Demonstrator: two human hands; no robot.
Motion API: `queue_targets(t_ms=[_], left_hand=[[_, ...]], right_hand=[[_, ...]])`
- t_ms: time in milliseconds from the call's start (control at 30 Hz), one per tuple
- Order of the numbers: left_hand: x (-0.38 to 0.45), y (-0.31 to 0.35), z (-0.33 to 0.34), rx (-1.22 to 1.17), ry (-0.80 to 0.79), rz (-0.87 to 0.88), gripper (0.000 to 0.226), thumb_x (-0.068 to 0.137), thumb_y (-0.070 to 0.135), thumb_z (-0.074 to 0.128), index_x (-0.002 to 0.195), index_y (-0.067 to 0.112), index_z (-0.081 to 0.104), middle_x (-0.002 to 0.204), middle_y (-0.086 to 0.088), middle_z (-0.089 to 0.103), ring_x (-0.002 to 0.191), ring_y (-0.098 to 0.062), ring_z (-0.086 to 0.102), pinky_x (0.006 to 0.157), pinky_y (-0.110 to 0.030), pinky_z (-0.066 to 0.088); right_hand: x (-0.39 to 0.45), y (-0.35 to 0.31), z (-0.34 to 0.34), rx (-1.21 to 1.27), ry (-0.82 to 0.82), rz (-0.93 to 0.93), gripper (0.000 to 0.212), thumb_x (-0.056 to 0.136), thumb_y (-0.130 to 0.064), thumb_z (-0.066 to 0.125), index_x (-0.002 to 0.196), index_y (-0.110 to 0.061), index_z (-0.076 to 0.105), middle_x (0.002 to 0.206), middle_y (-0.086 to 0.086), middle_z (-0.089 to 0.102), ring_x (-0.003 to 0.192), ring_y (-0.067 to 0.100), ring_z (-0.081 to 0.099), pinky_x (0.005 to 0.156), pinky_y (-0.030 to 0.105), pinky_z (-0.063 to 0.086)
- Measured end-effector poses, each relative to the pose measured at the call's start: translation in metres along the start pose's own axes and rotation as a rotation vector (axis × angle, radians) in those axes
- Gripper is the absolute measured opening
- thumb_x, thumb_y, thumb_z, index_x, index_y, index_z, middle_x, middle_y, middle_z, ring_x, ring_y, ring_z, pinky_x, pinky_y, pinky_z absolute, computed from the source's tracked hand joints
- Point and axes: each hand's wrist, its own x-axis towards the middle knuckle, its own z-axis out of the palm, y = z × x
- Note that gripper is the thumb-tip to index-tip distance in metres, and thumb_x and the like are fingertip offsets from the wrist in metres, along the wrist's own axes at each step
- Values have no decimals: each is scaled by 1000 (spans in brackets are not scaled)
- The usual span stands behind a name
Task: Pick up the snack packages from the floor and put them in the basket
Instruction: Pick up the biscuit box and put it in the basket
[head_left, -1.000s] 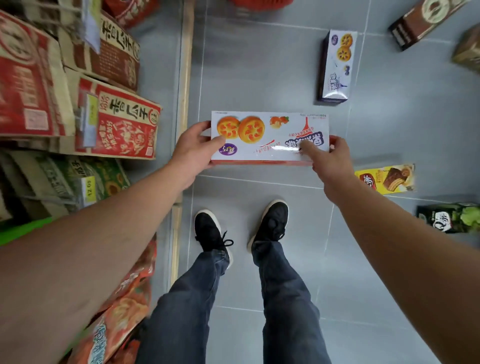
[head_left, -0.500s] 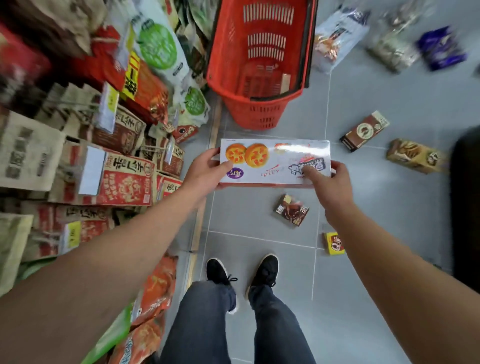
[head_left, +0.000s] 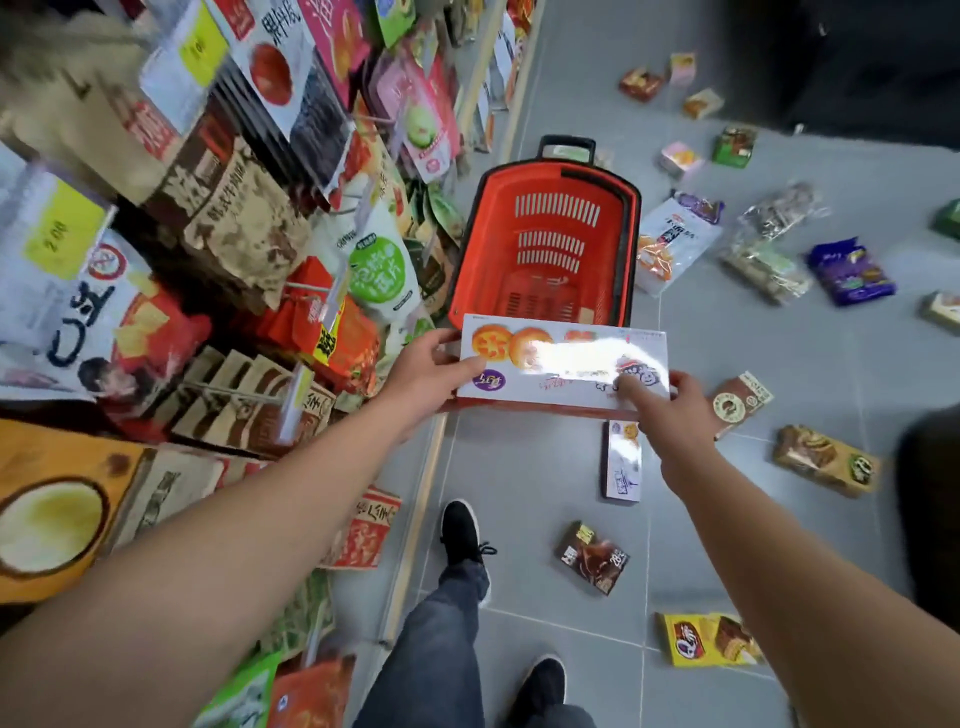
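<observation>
Since half a second ago you are closing on the red basket (head_left: 545, 244). Your left hand (head_left: 426, 374) and right hand (head_left: 670, 410) are pinching the cookie box (head_left: 563, 364) by its ends, long axis crosswise, overlapping the basket's near rim.

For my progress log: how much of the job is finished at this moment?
Done: nothing, the red basket looks empty. In hand: both hands, left hand and right hand, hold the white cookie box near its rim. Left: many packages on the floor, like the purple bag.
</observation>
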Motion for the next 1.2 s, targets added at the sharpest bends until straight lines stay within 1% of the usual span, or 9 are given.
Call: queue_targets(t_ms=[167,333,567,767,867,1000,1100,1133,1200], left_hand=[[69,33,-23,12,-23,-29,34,80,23,80,105,30,59,111,-3,72,93,-23,73,57,-28,53],[114,59,-27,-104,-109,-129,14,86,7,72,95,16,66,107,-15,73,96,-31,68,85,-47,55],[186,81,-7,-321,-113,-226,25,90,1,62,101,23,57,91,-8,74,86,-31,70,83,-59,55],[254,82,22,-174,-53,-235,33,84,0,69,104,25,62,92,-1,76,79,-18,74,62,-34,60],[284,70,30,-44,-19,-226,33,78,-4,74,100,20,66,90,0,77,80,-19,74,62,-30,58],[327,45,35,32,26,-246,37,74,-1,77,101,21,66,95,-3,77,84,-19,74,64,-28,59],[358,20,41,11,25,-301,39,74,1,79,103,22,64,97,-3,76,86,-21,75,70,-36,60],[370,10,45,0,14,-317,40,74,1,79,103,23,64,96,-3,76,87,-22,75,71,-38,60],[397,-11,54,-29,-11,-333,39,76,1,78,103,25,63,99,-3,76,89,-23,74,73,-38,59]], right_hand=[[58,-33,39,-5,-28,55,84,50,-57,73,122,-18,58,110,3,69,96,24,68,91,46,56],[109,-47,66,48,-68,117,85,49,-58,73,120,-14,60,106,5,72,91,22,70,88,44,57],[184,-61,91,71,-177,178,34,81,-38,74,106,-16,64,107,8,72,96,25,70,89,43,57],[252,-71,106,-162,-190,109,47,85,-34,73,124,-15,55,111,-3,63,99,16,61,87,29,45],[274,-68,125,-133,-298,136,33,83,-26,74,112,-21,58,102,-11,65,101,15,62,89,29,48],[301,-56,159,-101,-460,218,56,82,-32,74,134,-19,56,131,-1,59,116,15,59,101,31,47],[321,-49,183,-74,-555,265,53,90,-17,69,139,-21,50,129,-9,53,96,-2,58,74,4,44],[330,-41,193,-72,-575,274,54,89,-13,69,139,-22,50,126,-10,54,92,-5,58,67,1,43],[348,-30,211,-75,-598,293,61,86,-11,73,140,-24,50,127,-5,59,99,1,61,71,5,45]])
